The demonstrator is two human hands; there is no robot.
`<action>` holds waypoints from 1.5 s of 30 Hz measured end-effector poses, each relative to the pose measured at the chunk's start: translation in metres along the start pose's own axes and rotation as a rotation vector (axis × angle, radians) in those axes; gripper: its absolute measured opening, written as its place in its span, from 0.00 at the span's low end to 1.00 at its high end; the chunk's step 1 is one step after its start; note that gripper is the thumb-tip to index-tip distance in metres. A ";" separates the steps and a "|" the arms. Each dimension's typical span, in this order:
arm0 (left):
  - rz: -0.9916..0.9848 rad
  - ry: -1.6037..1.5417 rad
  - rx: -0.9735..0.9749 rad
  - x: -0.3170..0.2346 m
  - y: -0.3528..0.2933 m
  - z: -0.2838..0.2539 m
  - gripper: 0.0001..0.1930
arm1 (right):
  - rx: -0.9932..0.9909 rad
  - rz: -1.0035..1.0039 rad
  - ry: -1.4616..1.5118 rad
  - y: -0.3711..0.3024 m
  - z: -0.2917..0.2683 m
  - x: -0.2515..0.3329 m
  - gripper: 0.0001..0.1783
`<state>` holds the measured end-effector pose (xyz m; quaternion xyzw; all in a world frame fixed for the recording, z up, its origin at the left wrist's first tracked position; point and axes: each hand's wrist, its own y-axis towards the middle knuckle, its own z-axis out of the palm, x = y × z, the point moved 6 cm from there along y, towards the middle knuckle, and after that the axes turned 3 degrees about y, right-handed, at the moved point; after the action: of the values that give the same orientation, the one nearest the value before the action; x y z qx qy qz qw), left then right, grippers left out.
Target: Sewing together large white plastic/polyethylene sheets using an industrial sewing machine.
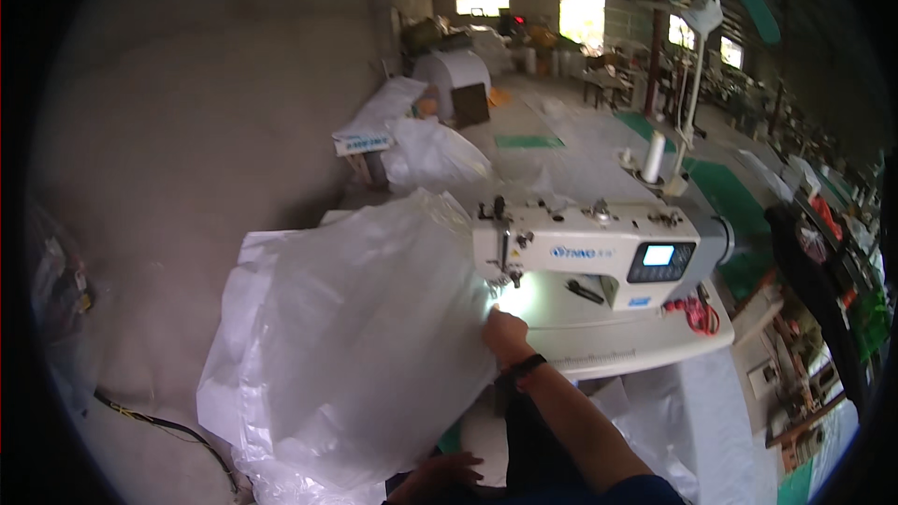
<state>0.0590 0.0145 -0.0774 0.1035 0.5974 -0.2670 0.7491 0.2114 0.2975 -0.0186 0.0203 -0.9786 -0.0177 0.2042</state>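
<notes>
A large translucent white plastic sheet (365, 318) drapes over the left side of the sewing table and hangs down toward me. Its right edge reaches the needle area of a white sewing machine (561, 248), where a lamp glows. Just in front of the presser foot (500, 288), my right hand (506, 335) is closed, fingertips pinching the sheet's edge. A dark band circles that wrist. Low in the picture, my left hand (444, 473) lies beside the hanging sheet, fingers stretched and a little apart, apparently holding nothing.
Black snips (585, 292) and a red cord bundle (702, 316) lie on the machine table (599, 341). Behind stand a thread cone (654, 157) and a fan (716, 14). A black cable (178, 427) crosses the floor at left. More white sheeting (435, 154) lies beyond the machine.
</notes>
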 end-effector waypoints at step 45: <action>0.278 1.343 -0.401 -0.166 0.191 0.000 0.10 | -0.246 -0.286 0.086 -0.094 -0.026 -0.005 0.10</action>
<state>0.1353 0.2203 0.0490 0.1812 0.9485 0.0674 0.2510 0.2295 0.2032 -0.0012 0.1347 -0.9465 -0.1652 0.2423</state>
